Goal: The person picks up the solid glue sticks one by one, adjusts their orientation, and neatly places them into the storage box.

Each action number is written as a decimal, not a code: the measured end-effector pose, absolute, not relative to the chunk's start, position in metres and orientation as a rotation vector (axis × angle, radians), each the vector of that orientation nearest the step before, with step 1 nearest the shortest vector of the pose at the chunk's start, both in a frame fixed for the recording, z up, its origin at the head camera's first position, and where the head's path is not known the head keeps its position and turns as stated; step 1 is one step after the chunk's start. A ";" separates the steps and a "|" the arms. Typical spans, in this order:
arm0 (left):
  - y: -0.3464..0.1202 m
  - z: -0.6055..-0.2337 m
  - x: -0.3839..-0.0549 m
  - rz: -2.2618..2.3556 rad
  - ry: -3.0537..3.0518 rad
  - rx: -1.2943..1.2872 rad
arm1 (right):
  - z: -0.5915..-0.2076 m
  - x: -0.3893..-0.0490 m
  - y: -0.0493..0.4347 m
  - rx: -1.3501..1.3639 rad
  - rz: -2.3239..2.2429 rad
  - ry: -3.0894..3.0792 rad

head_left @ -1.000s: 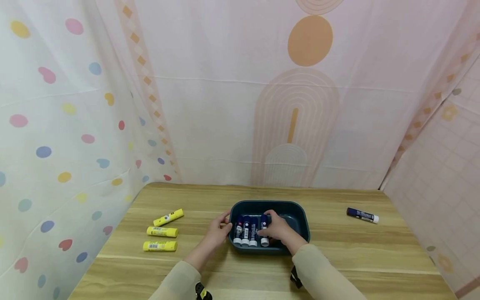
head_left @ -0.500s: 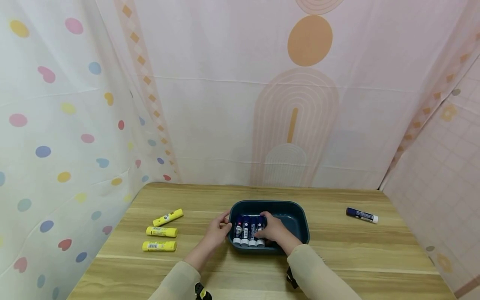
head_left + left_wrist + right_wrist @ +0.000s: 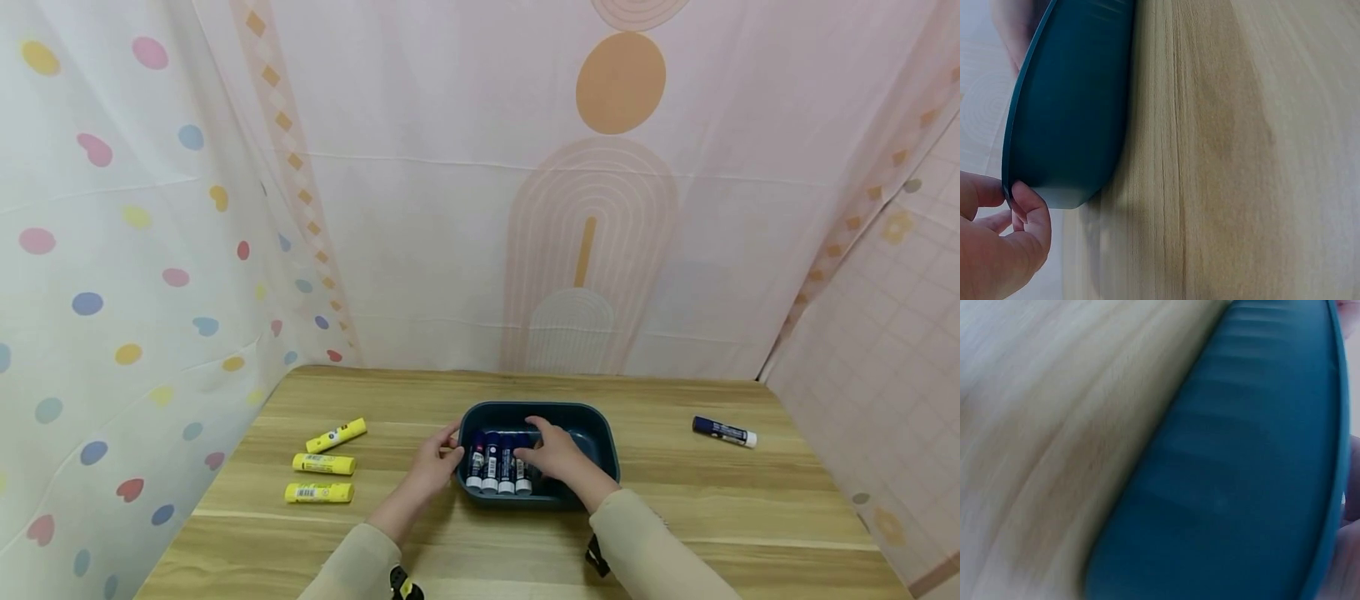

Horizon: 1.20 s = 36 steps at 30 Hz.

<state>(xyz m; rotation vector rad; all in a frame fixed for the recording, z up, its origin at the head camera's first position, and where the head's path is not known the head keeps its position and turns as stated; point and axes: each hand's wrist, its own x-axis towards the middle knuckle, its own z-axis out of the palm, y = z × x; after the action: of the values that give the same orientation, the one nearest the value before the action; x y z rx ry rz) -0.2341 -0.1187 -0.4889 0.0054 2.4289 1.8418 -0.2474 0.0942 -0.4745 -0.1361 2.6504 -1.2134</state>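
A dark teal plastic tray (image 3: 577,497) sits on the table. Inside it, several navy glue sticks (image 3: 491,464) with white ends lie side by side at the left. My left hand (image 3: 432,467) pinches the tray's left rim between thumb and fingers, which the left wrist view shows closely. Over the tray, my right hand (image 3: 561,460) has thumb and fingers spread apart beside the rightmost glue stick (image 3: 522,483), with nothing held between them. The right wrist view shows mostly the tray's outer wall (image 3: 1210,487), blurred; that hand is largely cut off there.
Three yellow glue sticks (image 3: 318,492) lie on the table to the left. Another navy glue stick (image 3: 724,432) lies far to the right. Patterned curtains (image 3: 420,250) hang behind the wooden table (image 3: 675,517) and along its sides.
The rightmost navy glue stick has slid left against the others. My right hand has let go of it and moved slightly right. My left hand stays on the rim.
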 end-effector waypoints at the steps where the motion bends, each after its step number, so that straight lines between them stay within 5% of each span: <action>1: -0.119 -0.489 -0.234 1.840 2.431 0.006 | -0.473 -0.247 0.097 -0.176 -1.211 2.673; 18: -0.118 -0.488 -0.234 1.855 2.388 -0.028 | -0.458 -0.234 0.170 -0.751 -0.865 3.136; 36: -0.119 -0.490 -0.235 1.842 2.413 0.011 | -0.473 -0.237 0.257 -0.508 -0.607 3.202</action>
<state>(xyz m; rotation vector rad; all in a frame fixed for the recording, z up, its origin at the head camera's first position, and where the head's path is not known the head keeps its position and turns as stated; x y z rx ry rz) -0.2346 -0.1192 -0.4898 0.0111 2.4127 1.8417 -0.2374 0.2567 -0.4728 -0.5077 3.2015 -0.6073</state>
